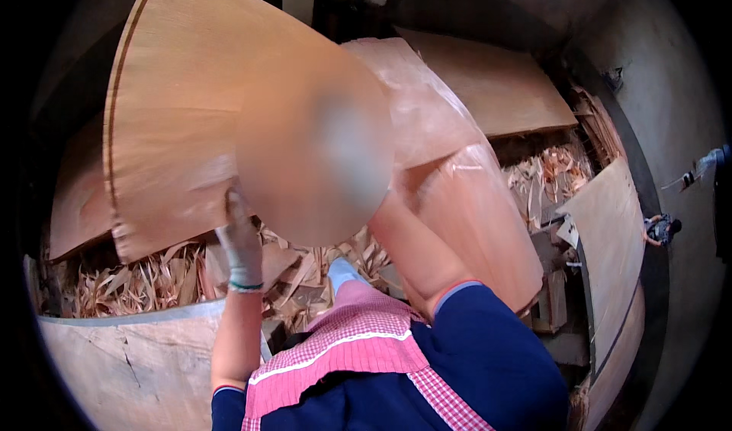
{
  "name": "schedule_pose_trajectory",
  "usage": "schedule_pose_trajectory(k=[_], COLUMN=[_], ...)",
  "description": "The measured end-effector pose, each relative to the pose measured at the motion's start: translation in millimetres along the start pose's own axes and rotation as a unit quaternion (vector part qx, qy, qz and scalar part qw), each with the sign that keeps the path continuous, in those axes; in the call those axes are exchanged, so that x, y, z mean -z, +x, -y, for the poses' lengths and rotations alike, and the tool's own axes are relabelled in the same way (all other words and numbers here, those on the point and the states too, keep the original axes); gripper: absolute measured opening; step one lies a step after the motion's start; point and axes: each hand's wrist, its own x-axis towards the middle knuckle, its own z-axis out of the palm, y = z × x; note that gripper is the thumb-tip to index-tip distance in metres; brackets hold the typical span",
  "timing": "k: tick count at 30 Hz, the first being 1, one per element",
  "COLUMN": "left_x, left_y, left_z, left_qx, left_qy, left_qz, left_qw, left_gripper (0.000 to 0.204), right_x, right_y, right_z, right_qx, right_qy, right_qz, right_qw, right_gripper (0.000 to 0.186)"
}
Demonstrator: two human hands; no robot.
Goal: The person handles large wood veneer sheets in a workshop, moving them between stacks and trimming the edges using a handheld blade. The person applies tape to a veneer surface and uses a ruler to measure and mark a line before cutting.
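Note:
A large, thin sheet of tan wood veneer [175, 110] is raised in front of me, tilted, with a dark band along its left edge. My left hand [241, 244], in a pale work glove with a green cuff, is closed on the sheet's lower edge. From the right, my bare right forearm [419, 240] reaches up toward the middle of the sheet. A round blurred patch covers that area, so the fingers of my right hand are hidden. Beside this forearm lies a pinkish veneer sheet [480, 225], bent over a stack.
Wood shavings and scraps [164, 282] lie around my feet and below the sheets. A pale board [137, 362] is at the near left. More veneer [488, 88] lies at the far right, and boards [610, 255] stand along the right. Another person [661, 230] is farther off.

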Motion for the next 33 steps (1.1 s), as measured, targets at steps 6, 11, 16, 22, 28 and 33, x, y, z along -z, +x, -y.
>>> schedule_pose_trajectory(k=[6,11,16,22,28,33], left_x=[31.0,40.5,53.6,135.0,241.6,317.9], left_y=[80.4,132.3,165.1,246.2,228.2,155.7], left_z=[-5.6,0.8,-11.2,-0.2,-26.8,-51.5], left_qx=[-0.001,0.050,0.167,-0.179,-0.041,-0.053], left_qy=[0.227,0.242,-0.020,0.497,0.097,0.374], left_qz=[-0.050,-0.075,-0.162,-0.112,-0.336,-0.386], left_qw=[0.973,0.966,0.972,0.842,0.936,0.841], left_gripper=[0.034,0.041,0.034,0.036,0.044,0.040], right_x=[298.3,336.3,345.3,271.2,162.7,24.7], right_y=[-61.6,-21.6,3.7,99.6,200.1,256.4], right_z=[-111.6,-175.6,-214.8,-202.7,-181.5,-196.3], right_qx=[-0.346,-0.476,-0.427,-0.460,-0.420,-0.415], right_qy=[-0.180,-0.141,-0.258,-0.253,-0.215,-0.163], right_qz=[-0.265,-0.344,-0.299,-0.233,-0.094,-0.001], right_qw=[0.882,0.797,0.813,0.819,0.876,0.895], right_gripper=[0.052,0.049,0.014,0.019,0.010,0.011])
